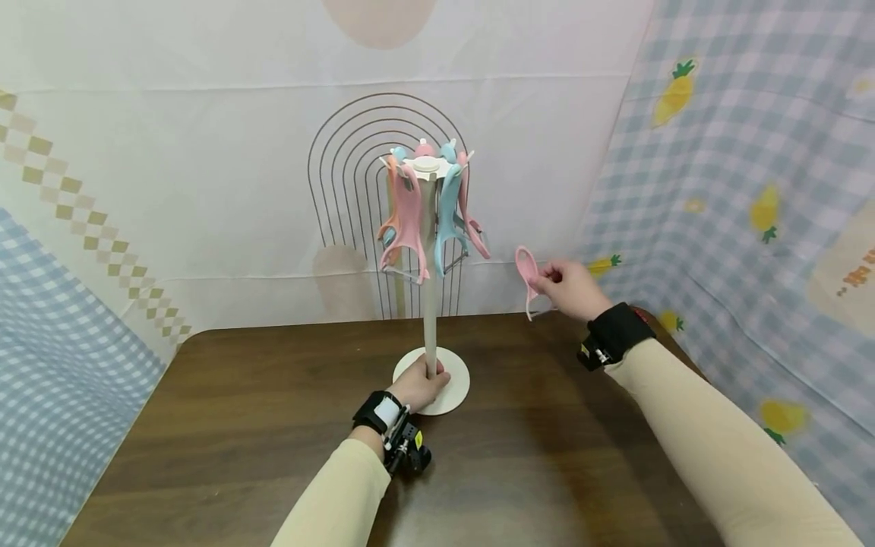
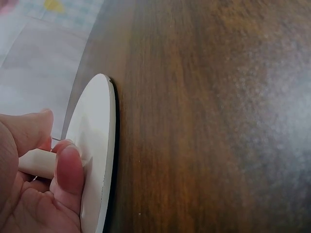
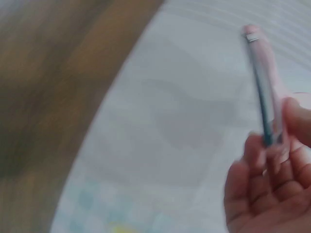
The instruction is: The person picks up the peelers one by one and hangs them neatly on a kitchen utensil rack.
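Observation:
A white stand point(image 1: 430, 319) with a round base point(image 1: 456, 387) rises from the table. From its top hang several Y-shaped peelers: a pink peeler point(image 1: 408, 205), a light blue peeler point(image 1: 447, 213), an orange peeler point(image 1: 392, 199) and others partly hidden behind. My left hand point(image 1: 417, 386) grips the pole low down, just above the base; in the left wrist view its thumb and fingers point(image 2: 69, 170) curl about the pole. To the right of the stand, my right hand point(image 1: 573, 289) pinches another pink peeler point(image 1: 526, 266), raised above the table. The right wrist view shows its metal blade point(image 3: 262, 94), blurred.
The brown wooden table point(image 1: 273, 425) extends around the stand. A pale patterned cloth point(image 1: 225, 190) hangs along its back edge, and a blue checked cloth with yellow prints point(image 1: 738, 251) borders the right side. Another blue checked cloth point(image 1: 55, 365) is at the left.

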The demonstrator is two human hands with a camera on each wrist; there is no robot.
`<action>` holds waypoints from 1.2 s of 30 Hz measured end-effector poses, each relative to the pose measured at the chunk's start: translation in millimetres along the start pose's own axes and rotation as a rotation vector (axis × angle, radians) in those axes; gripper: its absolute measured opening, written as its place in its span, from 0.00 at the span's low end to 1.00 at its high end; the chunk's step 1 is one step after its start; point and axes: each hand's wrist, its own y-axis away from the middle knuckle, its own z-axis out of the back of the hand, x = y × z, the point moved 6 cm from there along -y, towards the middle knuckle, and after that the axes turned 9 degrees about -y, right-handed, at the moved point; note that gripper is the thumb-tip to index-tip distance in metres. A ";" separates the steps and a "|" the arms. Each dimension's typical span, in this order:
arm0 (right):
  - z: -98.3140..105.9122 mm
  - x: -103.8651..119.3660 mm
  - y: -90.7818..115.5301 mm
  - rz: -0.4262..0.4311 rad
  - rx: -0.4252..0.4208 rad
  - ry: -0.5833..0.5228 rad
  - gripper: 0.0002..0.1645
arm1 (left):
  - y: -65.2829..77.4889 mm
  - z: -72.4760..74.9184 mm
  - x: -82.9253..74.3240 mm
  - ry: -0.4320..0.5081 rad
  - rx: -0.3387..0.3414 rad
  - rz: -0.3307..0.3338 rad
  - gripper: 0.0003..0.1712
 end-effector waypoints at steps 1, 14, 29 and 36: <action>2.7 7.8 -0.1 0.027 -0.011 -0.031 0.15 | 0.3 0.2 -0.3 -0.001 -0.002 0.001 0.09; 28.1 108.4 25.3 0.246 -0.097 -0.266 0.14 | 0.1 1.6 -3.5 -0.002 -0.006 -0.022 0.09; 26.5 159.7 40.4 0.554 -0.168 -0.502 0.06 | -0.6 -1.1 0.2 0.013 -0.004 -0.009 0.09; 18.2 195.8 52.5 0.614 -0.148 -0.463 0.03 | -1.4 -1.4 -0.6 0.013 -0.006 -0.006 0.09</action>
